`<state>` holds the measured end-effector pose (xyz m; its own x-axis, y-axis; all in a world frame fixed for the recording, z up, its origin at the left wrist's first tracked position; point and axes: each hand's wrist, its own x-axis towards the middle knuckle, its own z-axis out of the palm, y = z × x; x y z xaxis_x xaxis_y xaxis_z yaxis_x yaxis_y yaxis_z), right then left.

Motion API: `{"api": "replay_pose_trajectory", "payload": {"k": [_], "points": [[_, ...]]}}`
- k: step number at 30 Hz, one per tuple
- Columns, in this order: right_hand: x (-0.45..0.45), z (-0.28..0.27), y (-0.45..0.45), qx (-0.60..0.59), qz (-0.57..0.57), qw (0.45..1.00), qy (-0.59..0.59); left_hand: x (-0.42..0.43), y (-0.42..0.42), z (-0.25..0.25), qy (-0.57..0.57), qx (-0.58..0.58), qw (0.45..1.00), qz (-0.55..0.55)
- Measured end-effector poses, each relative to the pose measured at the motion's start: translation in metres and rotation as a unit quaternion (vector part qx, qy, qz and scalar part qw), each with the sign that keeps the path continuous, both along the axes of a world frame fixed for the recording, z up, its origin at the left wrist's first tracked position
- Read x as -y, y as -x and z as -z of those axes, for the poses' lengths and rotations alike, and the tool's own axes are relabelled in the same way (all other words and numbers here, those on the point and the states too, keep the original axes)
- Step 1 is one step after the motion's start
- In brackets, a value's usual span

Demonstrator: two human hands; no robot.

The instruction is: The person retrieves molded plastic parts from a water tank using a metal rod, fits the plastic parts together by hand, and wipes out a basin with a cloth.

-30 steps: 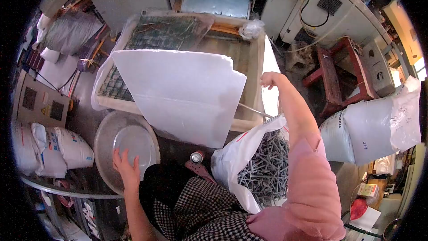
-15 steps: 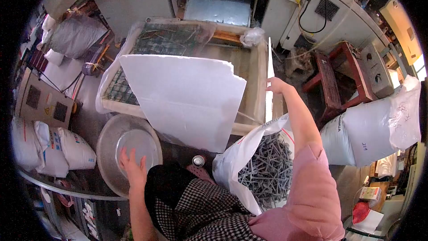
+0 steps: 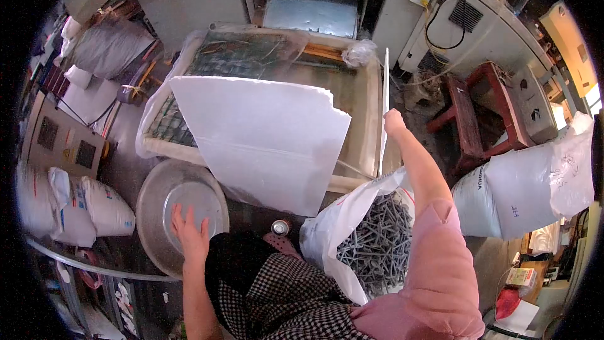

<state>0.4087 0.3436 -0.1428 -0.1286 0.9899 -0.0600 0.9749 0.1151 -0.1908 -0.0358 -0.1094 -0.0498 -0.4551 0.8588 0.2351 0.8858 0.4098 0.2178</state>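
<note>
My left hand hovers over the near side of a round, pale plastic basin, fingers spread and nothing in them. With my arm stretched forward, my right hand is closed on the edge of a thin white board, seen almost edge-on, standing upright along the right side of a large water tub. Another white board, larger and with a broken corner, lies tilted across the tub. A white sack of grey stick-like plastic pieces stands open below my right arm.
A small can stands on the floor between basin and sack. Full white sacks stand at the right and left. A dark red stool-like frame is beyond the right arm. Machine panels rise behind the tub.
My right hand has shifted slightly right and its fingers have closed round the upright board, which moved a little right with it. My left hand stays over the basin.
</note>
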Motion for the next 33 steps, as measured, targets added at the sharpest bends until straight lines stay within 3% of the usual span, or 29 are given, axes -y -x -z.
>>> {"api": "replay_pose_trajectory", "payload": {"k": [2, 5, 11, 13, 15, 17, 20, 21, 22, 23, 24, 25, 26, 27, 28, 29, 31, 32, 33], "points": [[0.002, 0.002, 0.003, 0.047, -0.041, 0.998, -0.019, -0.001, 0.0, -0.002, -0.003, -0.001, 1.0, 0.004], [-0.015, 0.027, -0.006, -0.024, 0.001, 1.0, -0.012, -0.005, -0.006, -0.008, 0.009, 0.001, 1.0, -0.01], [-0.005, -0.021, 0.009, 0.117, -0.173, 0.978, 0.001, -0.003, -0.011, -0.022, -0.007, 0.007, 1.0, -0.009], [-0.017, -0.023, 0.019, 0.066, -0.079, 0.993, -0.064, 0.0, -0.013, -0.027, 0.0, -0.015, 1.0, -0.009], [0.043, -0.122, 0.058, -0.112, -0.08, 0.97, -0.199, 0.002, -0.013, -0.032, -0.008, -0.011, 1.0, -0.013], [0.071, -0.177, 0.095, -0.234, -0.133, 0.915, -0.301, 0.001, -0.014, -0.038, -0.015, -0.007, 1.0, -0.017], [0.117, -0.218, 0.151, -0.411, -0.279, 0.821, -0.283, -0.008, -0.024, -0.053, -0.012, 0.048, 0.998, -0.049], [0.147, -0.232, 0.167, -0.478, -0.336, 0.795, -0.164, -0.014, -0.03, -0.059, -0.062, 0.109, 0.992, -0.027], [0.175, -0.244, 0.185, -0.435, -0.357, 0.822, -0.089, -0.019, -0.033, -0.065, -0.111, 0.17, 0.979, -0.003], [0.189, -0.236, 0.212, -0.554, -0.283, 0.751, 0.223, -0.024, -0.032, -0.067, -0.115, 0.168, 0.979, -0.001], [0.216, -0.232, 0.237, -0.526, -0.296, 0.74, 0.298, -0.029, -0.03, -0.065, -0.134, 0.246, 0.96, 0.017], [0.237, -0.22, 0.258, -0.542, -0.381, 0.679, 0.315, -0.036, -0.028, -0.061, -0.151, 0.322, 0.934, 0.036], [0.258, -0.209, 0.279, -0.555, -0.459, 0.606, 0.338, -0.041, -0.027, -0.058, -0.154, 0.32, 0.934, 0.039], [0.274, -0.204, 0.297, -0.456, -0.545, 0.658, 0.248, -0.047, -0.025, -0.053, -0.195, 0.502, 0.842, 0.04], [0.285, -0.199, 0.316, -0.344, -0.616, 0.693, 0.149, -0.051, -0.023, -0.051, -0.227, 0.662, 0.713, 0.043], [0.296, -0.195, 0.331, -0.343, -0.617, 0.694, 0.141, -0.053, -0.022, -0.049, -0.23, 0.66, 0.714, 0.05], [0.316, -0.186, 0.358, -0.405, -0.517, 0.722, 0.219, -0.053, -0.021, -0.046, -0.338, 0.741, 0.575, 0.079], [0.323, -0.177, 0.372, -0.402, -0.519, 0.724, 0.214, -0.049, -0.02, -0.043, -0.341, 0.74, 0.574, 0.084], [0.327, -0.166, 0.386, -0.406, -0.459, 0.717, 0.331, -0.043, -0.016, -0.039, -0.324, 0.74, 0.585, 0.079]]}}
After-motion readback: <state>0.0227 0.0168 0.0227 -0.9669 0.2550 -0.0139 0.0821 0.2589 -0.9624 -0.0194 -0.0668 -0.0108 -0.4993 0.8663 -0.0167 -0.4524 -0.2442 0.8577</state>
